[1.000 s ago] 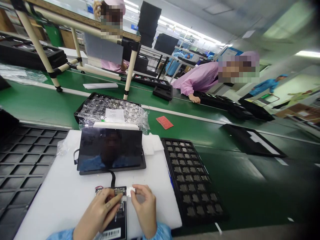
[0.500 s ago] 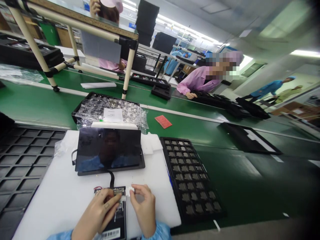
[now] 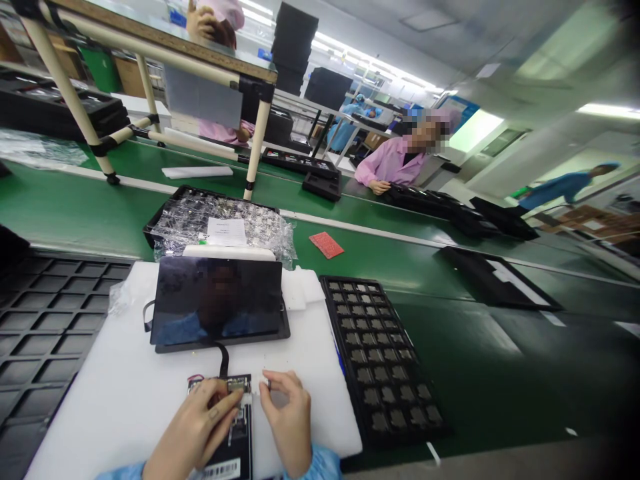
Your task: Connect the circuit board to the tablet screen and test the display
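Observation:
My left hand (image 3: 200, 417) lies over a black panel (image 3: 243, 443) with a circuit board along its far end and a barcode label at its near end. Its fingers are bent and closed on the circuit board (image 3: 240, 383), hiding part of it. At the board's right edge, my right hand (image 3: 290, 417) pinches a small white piece (image 3: 258, 385) between thumb and fingertips. A black ribbon cable (image 3: 223, 357) runs from the board to a dark tablet screen (image 3: 217, 300), which leans back beyond my hands. The panel lies on a white foam sheet (image 3: 115, 400).
On the right is a black tray (image 3: 370, 347) of small metallic parts; on the left, a compartmented black tray (image 3: 45, 320). Behind the screen sits a plastic-covered tray (image 3: 215, 213). A red card (image 3: 327, 245) lies on the green bench (image 3: 400, 267). A person in pink (image 3: 395, 163) works opposite.
My hands have hardly moved, and the white piece stays in my right fingertips. The person in pink has shifted slightly left. Far right, a figure in blue has changed position.

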Tool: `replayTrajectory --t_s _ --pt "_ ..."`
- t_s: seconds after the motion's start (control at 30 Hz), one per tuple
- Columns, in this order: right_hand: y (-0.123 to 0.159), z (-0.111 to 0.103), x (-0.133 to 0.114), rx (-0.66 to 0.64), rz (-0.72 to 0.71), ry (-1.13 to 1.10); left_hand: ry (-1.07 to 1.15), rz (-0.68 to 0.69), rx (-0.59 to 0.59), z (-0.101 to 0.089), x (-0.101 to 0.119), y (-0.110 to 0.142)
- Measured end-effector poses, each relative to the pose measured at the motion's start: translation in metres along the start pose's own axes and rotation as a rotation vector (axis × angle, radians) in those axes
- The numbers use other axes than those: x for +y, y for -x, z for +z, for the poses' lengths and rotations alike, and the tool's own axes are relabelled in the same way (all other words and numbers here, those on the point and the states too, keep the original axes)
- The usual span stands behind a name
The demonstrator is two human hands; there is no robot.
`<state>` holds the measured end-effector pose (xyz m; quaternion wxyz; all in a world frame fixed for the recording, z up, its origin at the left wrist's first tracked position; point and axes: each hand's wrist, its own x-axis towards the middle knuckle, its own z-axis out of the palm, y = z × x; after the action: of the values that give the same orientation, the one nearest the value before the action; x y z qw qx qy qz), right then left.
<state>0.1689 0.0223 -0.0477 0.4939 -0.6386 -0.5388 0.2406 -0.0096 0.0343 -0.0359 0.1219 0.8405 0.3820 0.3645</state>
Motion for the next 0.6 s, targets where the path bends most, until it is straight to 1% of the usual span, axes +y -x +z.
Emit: replayTrajectory --t_s 0.2,0.37,0.5,0.6 --pt "0.0003 0.0003 -0.0023 0.003 -0.017 0.028 0.044 -0.056 -0.019 0.0018 -0.0015 0.0051" --pt "0.0014 0.0001 -0.0006 -0.014 -0.003 0.026 0.053 -0.033 -0.05 0.0029 -0.0043 0.008" --pt "0.002 0.0002 -0.0001 -0.029 0.005 0.013 0.052 -0.06 -0.04 0.0037 -0.0035 0.0089" --pt "0.0014 0.0001 -0.001 -0.033 0.013 0.003 0.018 -0.082 -0.06 0.0047 -0.0024 0.0093"
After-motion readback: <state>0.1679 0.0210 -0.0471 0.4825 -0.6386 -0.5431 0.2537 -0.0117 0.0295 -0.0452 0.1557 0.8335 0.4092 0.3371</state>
